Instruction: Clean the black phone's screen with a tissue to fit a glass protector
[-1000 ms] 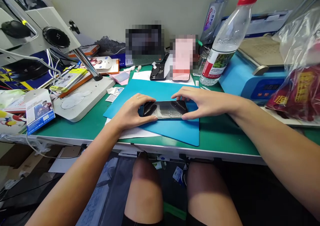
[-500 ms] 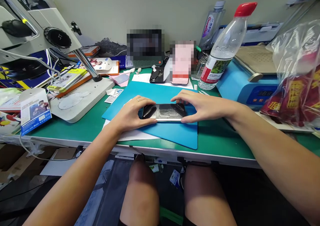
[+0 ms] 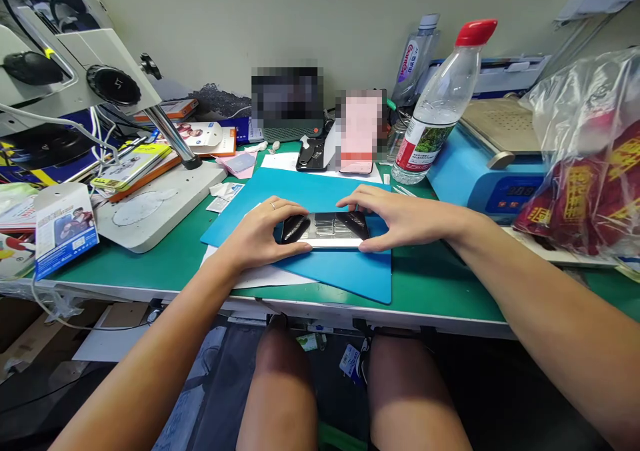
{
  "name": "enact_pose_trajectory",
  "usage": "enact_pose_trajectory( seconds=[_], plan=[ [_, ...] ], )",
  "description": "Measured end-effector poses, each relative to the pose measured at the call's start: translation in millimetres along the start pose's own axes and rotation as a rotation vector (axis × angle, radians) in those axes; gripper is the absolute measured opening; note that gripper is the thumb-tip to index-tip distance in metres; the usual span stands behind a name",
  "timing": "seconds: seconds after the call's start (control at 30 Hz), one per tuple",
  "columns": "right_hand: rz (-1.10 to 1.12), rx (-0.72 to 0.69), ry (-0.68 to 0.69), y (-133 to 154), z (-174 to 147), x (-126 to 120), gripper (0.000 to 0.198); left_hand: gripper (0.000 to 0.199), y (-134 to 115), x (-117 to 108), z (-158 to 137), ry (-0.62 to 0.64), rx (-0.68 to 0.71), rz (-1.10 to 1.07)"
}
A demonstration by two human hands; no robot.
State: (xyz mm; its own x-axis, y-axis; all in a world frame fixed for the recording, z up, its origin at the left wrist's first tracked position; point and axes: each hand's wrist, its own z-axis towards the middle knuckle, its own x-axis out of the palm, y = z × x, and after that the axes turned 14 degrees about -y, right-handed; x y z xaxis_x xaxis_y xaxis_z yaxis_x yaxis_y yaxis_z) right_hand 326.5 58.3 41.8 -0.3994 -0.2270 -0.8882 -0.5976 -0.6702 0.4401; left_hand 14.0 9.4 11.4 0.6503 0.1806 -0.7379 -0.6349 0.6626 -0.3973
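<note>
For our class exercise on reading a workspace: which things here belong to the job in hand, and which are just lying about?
In the job:
dark phone-like slab, between left hand and right hand
blue mat beneath it

Seemingly just lying about:
red-capped bottle
purple-labelled bottle
plastic bag
</note>
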Motion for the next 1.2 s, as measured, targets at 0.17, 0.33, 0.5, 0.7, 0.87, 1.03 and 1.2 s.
enact_pose_trajectory(
  seconds=[0.17,0.33,0.5,0.7,0.87,1.03,1.2],
  plan=[
    [0.008,0.01,0.009,0.3,-0.1,-0.1,0.09,0.047,0.1,1.0,-0.9,-0.011,0.014,-0.004],
    [0.003,0.006,0.016,1.2,-0.3,-0.3,0.088,0.047,-0.4,1.0,-1.0,-0.015,0.018,-0.001],
    [-0.012,0.018,0.023,1.9,-0.3,-1.0,0.089,0.046,-1.2,0.2,-0.7,-0.015,0.017,0.003],
    [-0.016,0.025,0.037,3.0,-0.2,-1.4,0.09,0.046,-0.4,0.8,-0.7,-0.016,0.019,0.004],
    [-0.018,0.02,0.037,2.5,-0.5,-1.4,0.09,0.046,0.2,1.2,-1.1,-0.013,0.016,0.005],
    [0.004,0.019,0.022,1.0,0.2,0.2,0.089,0.047,0.1,1.1,-1.5,-0.015,0.003,0.005],
    [0.015,0.029,0.032,0.6,1.2,0.9,0.091,0.047,0.6,1.2,-1.8,-0.014,0.003,0.0]
  ],
)
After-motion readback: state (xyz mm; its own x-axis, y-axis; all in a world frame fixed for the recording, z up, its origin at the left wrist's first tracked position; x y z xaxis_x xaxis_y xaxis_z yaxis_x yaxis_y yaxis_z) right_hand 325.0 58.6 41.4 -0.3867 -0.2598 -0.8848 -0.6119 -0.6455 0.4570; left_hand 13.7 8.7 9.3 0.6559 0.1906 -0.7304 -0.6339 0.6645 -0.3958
